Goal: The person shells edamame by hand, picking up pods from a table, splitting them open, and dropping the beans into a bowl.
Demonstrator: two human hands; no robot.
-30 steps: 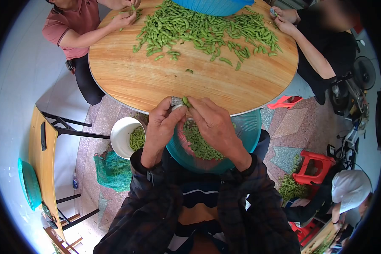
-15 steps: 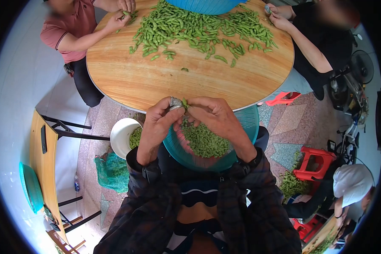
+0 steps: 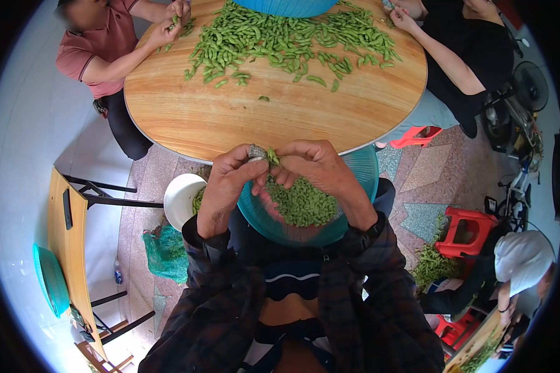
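From my head camera, looking down: my left hand [image 3: 226, 183] and right hand [image 3: 317, 169] are drawn together just over the near edge of the round wooden table [image 3: 230, 121]. Both pinch one soybean pod [image 3: 271, 155] between their fingertips. The pod is small, bright green, slightly curved and stands nearly upright, with only its upper part showing above my fingers. A small silvery piece [image 3: 256, 151] sits at my left thumb, touching the pod; I cannot tell what it is.

Below my hands, in my lap, the teal basket [image 3: 362, 173] holds a pile of pale green pods [image 3: 302, 204]. A white bucket [image 3: 179, 200] stands on the floor by my left arm.

Across the table lies a broad heap of green pods [image 3: 280, 38], with other people's hands working at both ends.
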